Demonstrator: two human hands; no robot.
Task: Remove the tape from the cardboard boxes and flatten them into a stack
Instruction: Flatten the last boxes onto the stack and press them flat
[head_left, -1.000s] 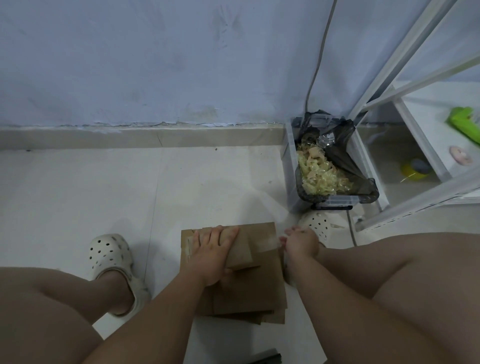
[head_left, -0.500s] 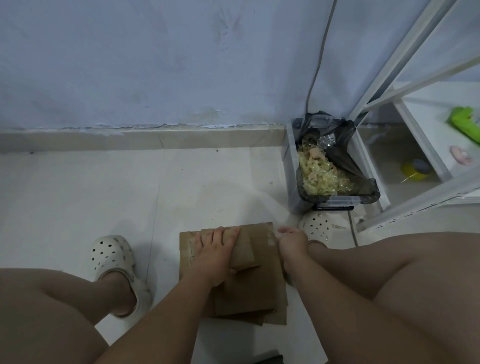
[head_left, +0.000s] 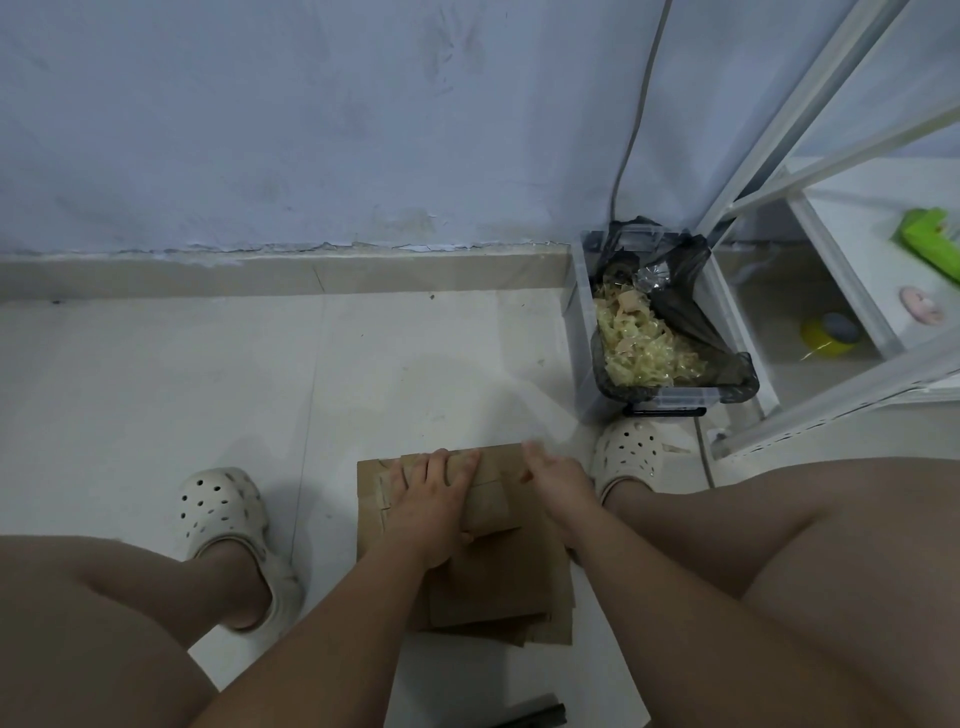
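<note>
Here, from my remote seat, I see the stack of flattened brown cardboard boxes (head_left: 493, 587) lying on the pale tiled floor (head_left: 208, 389) between the person's white perforated clogs (head_left: 223, 509); the left hand (head_left: 431, 499) lies flat on the top piece, fingers straight and spread, pressing down; the right hand (head_left: 558, 483), slightly blurred, rests at the stack's right edge with fingers loosely extended; a clear plastic bin with a black liner (head_left: 587, 332), near the stack by the wall, holds crumpled yellowish tape (head_left: 639, 348).
</note>
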